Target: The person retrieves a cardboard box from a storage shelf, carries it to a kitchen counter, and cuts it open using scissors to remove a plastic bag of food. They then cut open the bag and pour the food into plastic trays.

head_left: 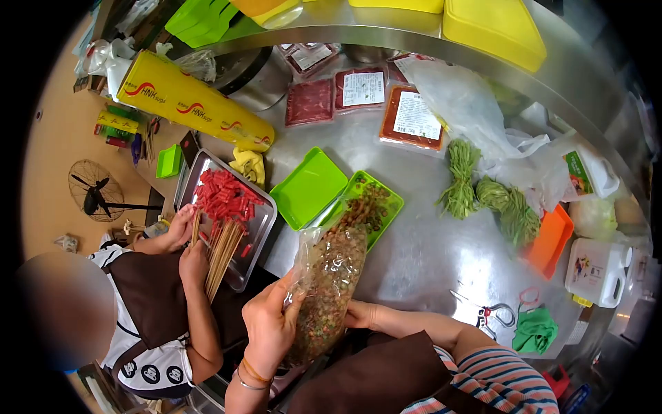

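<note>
Two adjoining green trays (308, 188) — one held bag (327, 290) — one metal tray (259, 229).

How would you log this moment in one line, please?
left hand: gripping bag | right hand: partly hidden behind bag | bag: mouth at green tray | bits: in bag and that tray

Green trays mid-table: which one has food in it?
The image-right green tray, by the clear bag: brown bits lie inside it, while the image-left green tray shows a bare floor.

Steel counter (420, 269), meat packs (309, 103) and food tray (392, 208) mark a kitchen.
</note>
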The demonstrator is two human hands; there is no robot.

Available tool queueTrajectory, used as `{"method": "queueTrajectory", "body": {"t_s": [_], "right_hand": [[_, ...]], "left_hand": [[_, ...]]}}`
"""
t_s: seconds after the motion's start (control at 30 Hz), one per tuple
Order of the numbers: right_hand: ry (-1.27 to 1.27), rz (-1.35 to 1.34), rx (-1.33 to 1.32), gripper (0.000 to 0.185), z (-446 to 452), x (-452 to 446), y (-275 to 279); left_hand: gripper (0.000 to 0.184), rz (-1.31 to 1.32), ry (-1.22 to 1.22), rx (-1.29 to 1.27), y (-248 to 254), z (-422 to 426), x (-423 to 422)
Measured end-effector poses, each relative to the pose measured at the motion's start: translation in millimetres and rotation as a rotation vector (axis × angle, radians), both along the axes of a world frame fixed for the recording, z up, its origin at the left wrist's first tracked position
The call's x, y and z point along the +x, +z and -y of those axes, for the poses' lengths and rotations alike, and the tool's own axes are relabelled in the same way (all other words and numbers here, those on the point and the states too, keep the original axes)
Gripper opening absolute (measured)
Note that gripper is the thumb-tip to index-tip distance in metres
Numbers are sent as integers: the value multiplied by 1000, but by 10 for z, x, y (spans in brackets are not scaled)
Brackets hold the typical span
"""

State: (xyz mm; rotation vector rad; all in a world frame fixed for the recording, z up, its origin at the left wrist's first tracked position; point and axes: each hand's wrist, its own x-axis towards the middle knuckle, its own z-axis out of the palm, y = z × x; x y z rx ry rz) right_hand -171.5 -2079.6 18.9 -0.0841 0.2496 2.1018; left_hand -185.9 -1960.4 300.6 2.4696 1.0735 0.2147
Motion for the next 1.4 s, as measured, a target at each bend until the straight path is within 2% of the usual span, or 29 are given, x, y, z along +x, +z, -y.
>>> {"method": "queueTrajectory", "body": {"t_s": [0.07,0.17,0.27,0.83,1.03,1.13,1.27,1.4], "right_hand": [[-6,-32,4,75,31,-115,-175],[22,-92,28,82,48,-115,-151],[116,-93,100,85,10,191,388],[111,-153,138,88,111,-163,289],[104,-176,143,89,195,-204,225],[89,-167,152,89,210,-181,212],[42,38,118,90,212,-2,363],[21,55,105,79,201,52,379]], "left_hand": [[35,-20,3,0,9,8,1],[36,-86,-7,19,87,38,31],[38,-160,-43,57,190,87,44],[41,-208,-30,100,296,285,-98],[39,-212,15,39,304,355,-201],[35,-135,97,-63,239,362,-340],[28,10,152,-154,122,378,-526],[24,138,185,-183,-55,345,-752]]}}
